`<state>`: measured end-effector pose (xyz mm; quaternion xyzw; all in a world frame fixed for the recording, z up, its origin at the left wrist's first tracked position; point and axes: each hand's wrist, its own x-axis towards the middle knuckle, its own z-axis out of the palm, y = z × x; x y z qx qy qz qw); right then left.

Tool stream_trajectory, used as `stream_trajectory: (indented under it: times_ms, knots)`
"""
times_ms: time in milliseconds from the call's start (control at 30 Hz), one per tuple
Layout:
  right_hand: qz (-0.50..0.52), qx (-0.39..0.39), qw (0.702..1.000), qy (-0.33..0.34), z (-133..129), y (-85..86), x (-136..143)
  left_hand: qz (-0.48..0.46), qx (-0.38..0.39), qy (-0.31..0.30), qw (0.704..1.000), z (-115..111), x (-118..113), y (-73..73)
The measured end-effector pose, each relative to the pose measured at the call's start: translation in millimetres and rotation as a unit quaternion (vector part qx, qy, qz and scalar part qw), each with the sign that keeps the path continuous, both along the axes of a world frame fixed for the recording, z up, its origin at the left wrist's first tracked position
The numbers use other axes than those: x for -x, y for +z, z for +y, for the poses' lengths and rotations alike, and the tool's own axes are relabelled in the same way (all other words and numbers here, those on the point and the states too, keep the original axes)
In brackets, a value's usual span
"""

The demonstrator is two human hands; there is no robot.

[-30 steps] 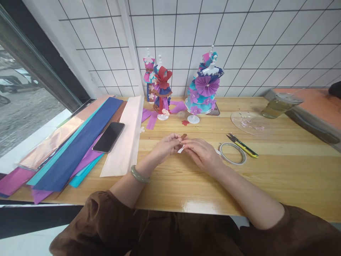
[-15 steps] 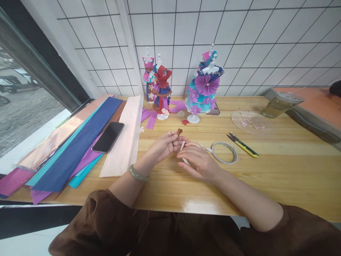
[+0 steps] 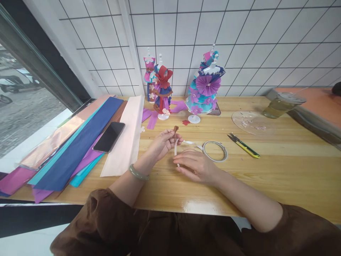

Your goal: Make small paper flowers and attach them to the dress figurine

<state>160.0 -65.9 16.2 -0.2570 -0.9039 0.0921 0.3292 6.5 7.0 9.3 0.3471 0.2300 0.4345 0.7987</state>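
My left hand (image 3: 161, 144) pinches a small brown gathered paper piece (image 3: 176, 128) between thumb and finger. A narrow white strip of tape (image 3: 175, 148) hangs from near the left fingertips down to my right hand (image 3: 195, 165), whose fingers are closed on its lower end. Another stretch of the strip runs from the left fingers to the tape roll (image 3: 215, 151), which lies flat on the table just beyond the right hand. To the right of the roll are yellow-and-black thread snips (image 3: 245, 145).
Folded coloured paper (image 3: 80, 142) and a phone (image 3: 109, 137) lie at the left. Along the wall stand small dress forms in paper dresses (image 3: 163, 90), (image 3: 205, 89). A clear plate (image 3: 241, 124) with small bits and a lidded drink cup (image 3: 279, 106) are at the right.
The tape roll has slid left towards my hands. My left hand has shifted slightly left and up with the brown piece; more of the strip between my hands now shows.
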Motion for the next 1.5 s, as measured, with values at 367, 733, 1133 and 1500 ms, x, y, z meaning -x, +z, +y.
stream_trajectory:
  times_ms: [367, 733, 1133, 1500]
  knots:
    - [-0.025, 0.008, 0.961, -0.275, 28.6, -15.2, -30.6, 0.025, 0.009, 0.02, 0.999, 2.7, 1.7, -2.4]
    - [-0.019, 0.115, 0.939, -0.323, 27.2, -11.0, -30.1, -0.055, -0.001, 0.113, 0.992, 9.0, 9.5, -3.2]
    - [0.05, 0.187, 0.919, -0.344, 24.5, -7.0, -26.9, 0.087, -0.111, -0.008, 0.99, -9.8, -3.9, 3.2]
    - [0.058, 0.212, 0.923, -0.315, 27.5, -8.8, -30.7, 0.03, -0.071, 0.012, 0.997, -2.7, 9.4, 13.5]
